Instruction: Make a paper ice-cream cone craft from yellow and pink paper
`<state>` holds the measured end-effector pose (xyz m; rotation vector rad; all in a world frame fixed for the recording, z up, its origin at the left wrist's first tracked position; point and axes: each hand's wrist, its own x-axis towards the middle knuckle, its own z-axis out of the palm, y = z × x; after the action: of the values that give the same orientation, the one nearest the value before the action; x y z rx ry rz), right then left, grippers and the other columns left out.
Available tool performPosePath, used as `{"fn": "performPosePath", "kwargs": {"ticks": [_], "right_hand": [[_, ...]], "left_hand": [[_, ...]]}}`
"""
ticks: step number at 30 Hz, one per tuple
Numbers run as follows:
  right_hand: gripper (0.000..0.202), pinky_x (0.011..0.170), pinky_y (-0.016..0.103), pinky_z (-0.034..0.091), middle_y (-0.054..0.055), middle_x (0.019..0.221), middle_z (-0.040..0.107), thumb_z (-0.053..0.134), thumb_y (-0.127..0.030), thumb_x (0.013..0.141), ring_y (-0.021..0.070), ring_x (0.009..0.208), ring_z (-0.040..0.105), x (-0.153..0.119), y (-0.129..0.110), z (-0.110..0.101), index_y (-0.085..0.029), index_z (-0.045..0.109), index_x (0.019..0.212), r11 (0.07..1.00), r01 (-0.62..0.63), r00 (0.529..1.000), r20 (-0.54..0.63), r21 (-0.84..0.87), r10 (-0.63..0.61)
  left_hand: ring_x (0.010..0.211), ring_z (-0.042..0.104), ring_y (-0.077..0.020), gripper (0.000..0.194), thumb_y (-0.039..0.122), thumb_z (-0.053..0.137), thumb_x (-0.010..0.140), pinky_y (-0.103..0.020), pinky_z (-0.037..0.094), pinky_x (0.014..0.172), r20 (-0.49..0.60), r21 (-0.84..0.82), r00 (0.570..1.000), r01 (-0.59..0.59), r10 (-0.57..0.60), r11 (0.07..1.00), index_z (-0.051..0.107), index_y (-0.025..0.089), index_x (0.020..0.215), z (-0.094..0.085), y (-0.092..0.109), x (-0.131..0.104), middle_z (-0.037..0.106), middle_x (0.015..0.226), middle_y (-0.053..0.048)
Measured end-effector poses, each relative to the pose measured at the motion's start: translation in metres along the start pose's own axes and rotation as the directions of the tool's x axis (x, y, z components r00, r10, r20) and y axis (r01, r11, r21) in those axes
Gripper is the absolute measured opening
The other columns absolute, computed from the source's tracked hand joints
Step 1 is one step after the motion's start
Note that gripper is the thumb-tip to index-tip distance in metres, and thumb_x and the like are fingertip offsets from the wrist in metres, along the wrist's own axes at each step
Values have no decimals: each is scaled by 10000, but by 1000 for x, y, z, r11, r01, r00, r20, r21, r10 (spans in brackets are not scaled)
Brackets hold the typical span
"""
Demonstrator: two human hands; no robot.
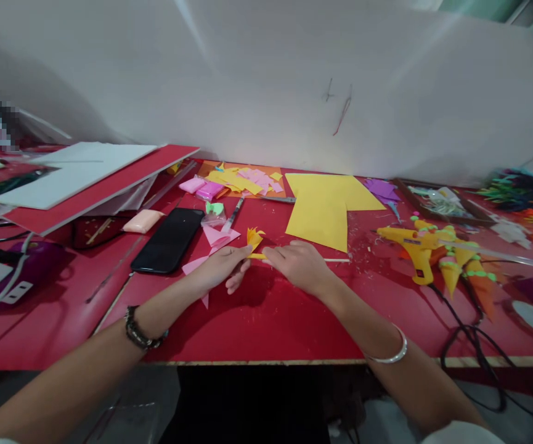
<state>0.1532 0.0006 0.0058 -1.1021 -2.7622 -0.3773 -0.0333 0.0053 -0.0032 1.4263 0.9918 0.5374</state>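
Note:
A fringed yellow paper flower [254, 237] sticks up from the fingertips of my left hand [229, 266], which pinches its base. A narrow yellow paper strip [257, 256] spans the short gap between my two hands. My right hand [301, 266] has its fingers closed on the strip's other end. Out past the right hand runs a thin pale stick [337, 260]; whether it joins the strip is hidden by that hand. Pink paper pieces [220, 237] lie beside and partly under my left hand. Behind my right hand is a large cut yellow sheet [319, 209].
A black phone [169, 240] lies left of my hands. Foam boards [81, 172] are stacked at the back left. Paper scraps [248, 179] and a craft knife [233, 214] lie ahead. On the right are a yellow glue gun [416, 246], its black cord [469, 333] and cone-shaped pieces [451, 271].

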Motion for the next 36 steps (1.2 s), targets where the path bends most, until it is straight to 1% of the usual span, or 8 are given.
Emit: {"fn": "performPosePath", "kwargs": {"ticks": [2,5,8,14,20,24,31,36], "right_hand": [[268,543,248,268,42,721,643,292,-255,900,131,616,552,0,0,1,-161,543,913,988,-73,997,36,137,69],[326,554,220,281,26,783,639,268,-338,906,113,658,557,0,2,1,-172,546,870,899,-113,993,81,424,87],[330,578,205,294,16,788,629,277,-344,904,103,685,551,0,3,1,-171,553,853,821,-93,995,75,564,61],[365,556,211,285,20,760,644,286,-392,892,106,642,550,-2,4,4,-182,584,868,911,-105,994,13,400,109],[314,538,249,255,39,721,651,288,-272,903,122,608,551,-3,5,5,-166,580,860,997,-13,998,-54,80,18],[297,525,258,234,36,653,629,292,-235,899,122,575,537,-2,5,3,-162,563,801,1000,-6,999,-43,17,7],[357,525,239,242,39,694,645,295,-388,888,119,571,546,0,5,5,-168,573,850,980,-107,994,23,171,104],[355,542,230,269,31,715,635,279,-348,895,114,601,536,-3,13,5,-178,586,839,950,-157,987,15,270,159]], "left_hand": [[316,376,-64,411,428,265,865,-174,312,401,-69,185,986,-135,150,973,432,161,600,0,1,-1,382,325,66],[390,407,-56,340,378,339,854,-168,313,450,-73,473,929,-287,361,833,486,149,649,-3,2,-3,446,414,55],[378,405,-49,366,378,345,851,-160,305,436,-25,520,929,-302,368,799,475,146,600,-6,0,-3,431,404,55],[290,356,-38,438,441,319,846,-146,246,339,-67,220,988,-123,141,968,437,146,544,-2,0,-1,385,337,65],[245,302,-41,458,437,309,848,-150,240,308,-57,-2,998,-35,35,999,391,160,494,5,1,0,316,266,71],[238,287,-43,452,450,339,834,-153,238,300,-24,-93,1000,11,-13,996,379,164,487,4,0,1,287,258,78],[299,362,-46,440,441,333,837,-156,282,371,-118,167,987,-87,107,982,455,144,537,3,2,0,379,311,64],[338,370,-54,373,412,348,845,-166,295,410,-252,323,932,-174,262,930,495,147,627,-8,2,0,392,353,70]]}}
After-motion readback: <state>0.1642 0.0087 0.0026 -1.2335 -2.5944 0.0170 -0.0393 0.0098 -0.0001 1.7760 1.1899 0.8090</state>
